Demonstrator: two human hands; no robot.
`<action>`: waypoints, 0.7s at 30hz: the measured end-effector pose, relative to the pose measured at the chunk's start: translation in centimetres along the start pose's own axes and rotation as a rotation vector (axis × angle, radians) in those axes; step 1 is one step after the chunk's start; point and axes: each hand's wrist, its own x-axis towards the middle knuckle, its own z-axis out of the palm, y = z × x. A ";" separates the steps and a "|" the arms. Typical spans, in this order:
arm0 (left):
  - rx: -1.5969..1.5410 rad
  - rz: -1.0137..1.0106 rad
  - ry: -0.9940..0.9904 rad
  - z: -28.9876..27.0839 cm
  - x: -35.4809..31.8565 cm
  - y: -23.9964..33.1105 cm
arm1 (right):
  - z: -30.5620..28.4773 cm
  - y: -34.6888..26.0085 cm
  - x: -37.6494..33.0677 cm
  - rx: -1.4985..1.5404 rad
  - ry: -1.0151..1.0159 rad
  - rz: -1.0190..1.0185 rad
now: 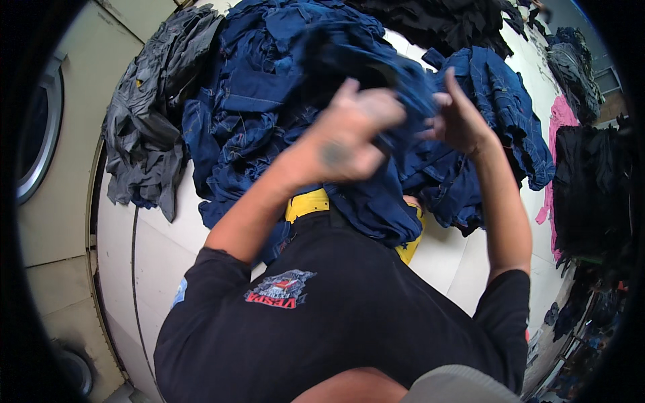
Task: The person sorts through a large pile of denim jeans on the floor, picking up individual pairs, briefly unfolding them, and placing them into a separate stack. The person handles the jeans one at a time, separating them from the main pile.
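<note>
Both hands' grip (pixel 396 127) bunches denim (pixel 376 195) over white table (pixel 168 242).

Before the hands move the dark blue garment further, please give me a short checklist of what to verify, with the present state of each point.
1. Left hand grips the dark blue garment: ok, fingers are closed in the cloth.
2. Right hand holds the same garment: cannot tell, motion blur hides the fingertips.
3. Garment is free of the blue denim pile: cannot tell, its upper part merges with the pile.
4. Grey clothes lie apart from the hands: ok.
5. Bare white table surface is within view: ok, at the left.
6. Pink garment is away from the hands: ok.
</note>
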 end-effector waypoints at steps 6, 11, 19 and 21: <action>-0.069 0.028 -0.321 6.6 0.6 7.0 | 6.9 -4.2 -1.0 -1.128 0.147 0.175; -0.140 0.122 -0.436 9.2 -1.7 8.8 | 8.6 0.4 -0.5 -1.804 0.287 0.203; -0.372 0.085 -0.566 11.3 -6.8 9.9 | 7.2 9.3 3.2 -1.482 -0.137 0.621; -0.429 0.172 -0.328 9.7 -7.5 7.8 | 6.9 5.7 2.5 -1.169 -0.209 0.394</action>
